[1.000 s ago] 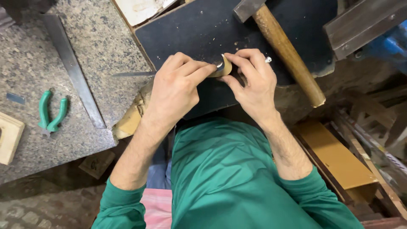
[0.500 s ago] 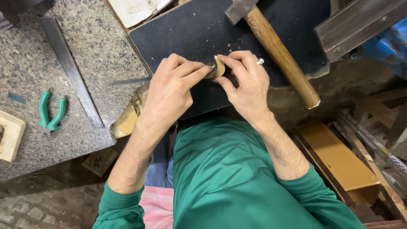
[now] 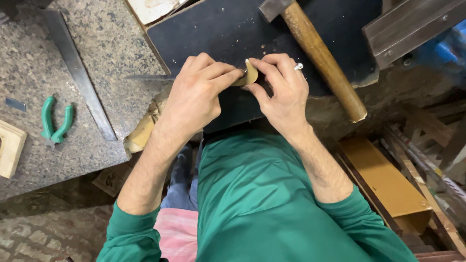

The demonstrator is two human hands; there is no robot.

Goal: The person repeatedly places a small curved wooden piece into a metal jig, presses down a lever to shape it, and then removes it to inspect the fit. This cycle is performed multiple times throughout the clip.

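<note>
Left hand and right hand curled inward, fingertips pinching small tan piece, over dark mat

The desk has a speckled grey stone top. A dark mat lies on it. Left of the mat lies a long metal bar; farther left, green-handled pliers and a pale wooden block. On the mat rests a wooden-handled hammer.
</note>
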